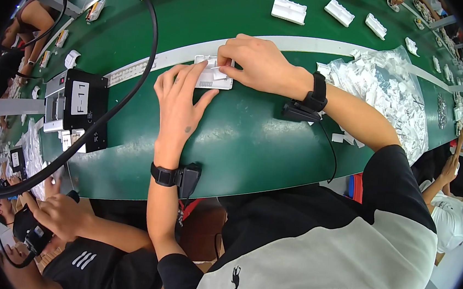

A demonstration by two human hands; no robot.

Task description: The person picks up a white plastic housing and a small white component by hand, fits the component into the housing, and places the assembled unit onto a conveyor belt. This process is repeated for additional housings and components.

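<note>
A white plastic casing (215, 81) with raised inner walls and a slotted patch lies on the green bench in front of me. My left hand (177, 97) holds it at the left side, index finger on top and thumb along the near edge. Over its right side my right hand (258, 63) is closed, fingertips pinched at a small thin white piece (214, 67) inside the casing. That piece is partly hidden by the fingers. Right of my hands lies a clear plastic bag (382, 89) full of small white pieces, some spilling from its mouth.
A black-and-silver machine (75, 106) stands at the left. Beyond a pale rail (306, 44), white casings (289, 11) lie spaced along the green belt. A black cable (152, 38) loops across the left side. Another person's hand (63, 215) is at the lower left.
</note>
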